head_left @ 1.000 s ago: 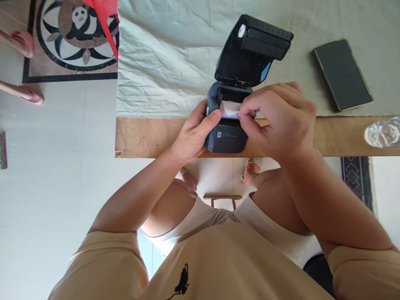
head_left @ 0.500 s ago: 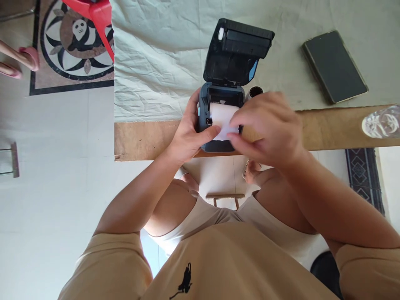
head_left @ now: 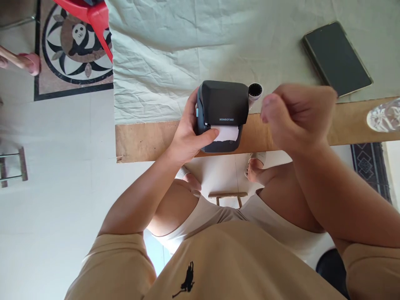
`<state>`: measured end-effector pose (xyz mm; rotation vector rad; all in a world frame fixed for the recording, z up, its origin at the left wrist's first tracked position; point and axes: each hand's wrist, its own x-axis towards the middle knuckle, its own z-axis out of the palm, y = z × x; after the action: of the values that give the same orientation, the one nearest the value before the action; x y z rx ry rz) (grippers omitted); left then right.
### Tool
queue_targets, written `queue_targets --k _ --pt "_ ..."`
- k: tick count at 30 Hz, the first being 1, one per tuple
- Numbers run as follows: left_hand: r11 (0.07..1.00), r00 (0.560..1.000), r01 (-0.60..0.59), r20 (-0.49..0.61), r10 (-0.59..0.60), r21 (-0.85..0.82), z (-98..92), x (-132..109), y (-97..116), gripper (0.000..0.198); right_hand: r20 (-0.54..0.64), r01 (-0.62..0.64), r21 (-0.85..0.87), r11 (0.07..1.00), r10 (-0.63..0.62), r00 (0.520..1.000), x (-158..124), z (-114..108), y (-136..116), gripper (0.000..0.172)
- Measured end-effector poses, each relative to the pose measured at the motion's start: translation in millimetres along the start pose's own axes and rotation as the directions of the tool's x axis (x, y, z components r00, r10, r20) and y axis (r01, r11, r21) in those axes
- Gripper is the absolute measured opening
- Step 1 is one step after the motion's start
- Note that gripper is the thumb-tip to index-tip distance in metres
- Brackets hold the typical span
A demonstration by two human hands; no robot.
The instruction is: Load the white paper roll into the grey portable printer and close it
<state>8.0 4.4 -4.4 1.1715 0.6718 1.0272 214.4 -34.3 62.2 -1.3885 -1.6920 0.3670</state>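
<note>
My left hand [head_left: 190, 137] is wrapped round the left side of a dark label printer [head_left: 223, 100] at the table's front edge. The printer's lid is down. A strip of white paper [head_left: 229, 133] sticks out from under the lid, and my left thumb presses on it. To the right of the printer, apart from it, my right hand [head_left: 300, 114] is raised in a loose fist, with nothing visible in it. Just behind the printer's right side is a small white cylinder with a dark round end [head_left: 255, 90].
A dark tablet or phone in a case [head_left: 339, 58] lies on the pale green cloth [head_left: 156, 62] at the right. A clear glass or bottle [head_left: 384, 116] is at the right edge. A red chair [head_left: 96, 18] is beside the table at the left. Another person's foot shows farther left.
The printer's lid, standing up before, has swung down over the paper roll. My right hand has let go of the paper and moved right, curling into a fist. My left hand keeps its hold.
</note>
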Motion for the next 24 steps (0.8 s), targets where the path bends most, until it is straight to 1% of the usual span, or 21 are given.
queue_targets --k 1,2,4,7,9,11,13,18,21,22,24 --pt "1.0 1.0 -0.004 0.014 0.004 -0.018 -0.2 0.2 -0.3 0.078 0.11 -0.075 -0.024 0.997 0.077 0.991 -1.7 -0.5 -1.2 0.055" --pt "0.999 1.0 -0.011 0.025 0.012 -0.037 0.1 0.0 0.2 0.079 0.204 -0.134 -0.049 0.99 0.141 0.969 -3.1 -0.2 -1.6 0.058" --pt "0.998 1.0 -0.018 0.022 0.02 -0.058 2.8 -2.0 3.6 0.073 0.338 -0.22 -0.08 0.972 0.234 0.911 -4.7 2.7 -0.9 0.061" --pt "0.998 0.998 0.052 -0.041 -0.053 -0.039 11.1 -7.0 14.4 0.046 0.431 -0.331 -0.068 0.941 0.327 0.841 -4.5 9.6 1.7 0.061" --pt "0.993 0.992 0.11 -0.062 -0.113 -0.05 16.6 -9.2 21.9 0.035 0.46 -0.393 -0.057 0.918 0.373 0.806 -3.5 13.2 3.2 0.062" --pt "0.987 0.989 0.131 -0.059 -0.137 -0.093 19.9 -9.9 26.5 0.033 0.459 -0.409 -0.051 0.911 0.384 0.801 -2.3 15.5 4.8 0.065" --pt "0.982 0.986 0.137 -0.073 -0.147 -0.128 20.6 -9.6 27.7 0.033 0.449 -0.4 -0.04 0.916 0.374 0.811 -1.5 16.8 7.5 0.068" --pt "0.981 0.987 0.131 -0.077 -0.143 -0.141 18.7 -8.9 24.3 0.031 0.456 -0.343 0.018 0.939 0.298 0.839 -2.6 20.0 18.8 0.068" --pt "0.975 0.993 0.099 -0.039 -0.109 -0.2 19.8 -5.8 22.7 0.037 0.432 -0.309 0.046 0.95 0.26 0.864 -4.2 22.3 23.5 0.067" --pt "0.968 0.992 0.107 -0.035 -0.118 -0.227 20.3 -4.2 22.1 0.041 0.428 -0.303 0.049 0.952 0.254 0.867 -4.6 22.9 24.0 0.067" --pt "0.951 0.983 0.161 -0.047 -0.18 -0.265 20.8 -0.7 20.6 0.051 0.42 -0.29 0.049 0.956 0.244 0.874 -5.2 23.4 23.5 0.065"
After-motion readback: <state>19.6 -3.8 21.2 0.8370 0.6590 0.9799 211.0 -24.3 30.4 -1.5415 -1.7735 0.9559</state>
